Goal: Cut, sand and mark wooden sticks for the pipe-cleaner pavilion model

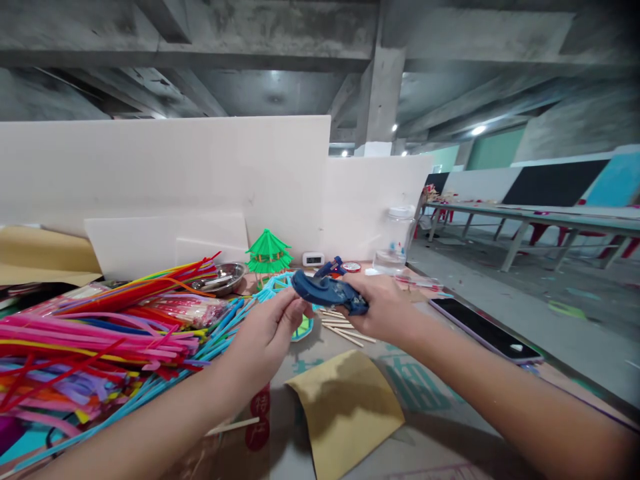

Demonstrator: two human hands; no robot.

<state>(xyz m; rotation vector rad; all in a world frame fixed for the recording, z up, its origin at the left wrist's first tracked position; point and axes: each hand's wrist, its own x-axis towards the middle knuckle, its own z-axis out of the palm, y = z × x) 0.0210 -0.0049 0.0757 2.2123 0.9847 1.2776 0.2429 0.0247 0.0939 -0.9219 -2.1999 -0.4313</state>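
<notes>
My right hand (377, 303) is closed around a dark blue hand tool (327, 291) with a thick, rounded left end and pale specks on its body. I cannot make out its exact kind. My left hand (273, 323) meets that left end with thumb and forefinger pinched together; whatever they hold is too small or hidden. Behind the hands lies a light blue ring-like craft piece with a green panel (301, 330), partly covered. Short wooden sticks (345, 325) lie below the tool. A curved sheet of brown sandpaper-like material (350, 413) rests nearer me.
Bundles of colourful pipe cleaners (100, 340) fill the left side. A green tiered pavilion model (269, 252), a metal bowl (227, 277), a small digital clock (313, 259) and a clear jar (395, 240) stand before a white board (200, 173). A phone (485, 330) lies at right.
</notes>
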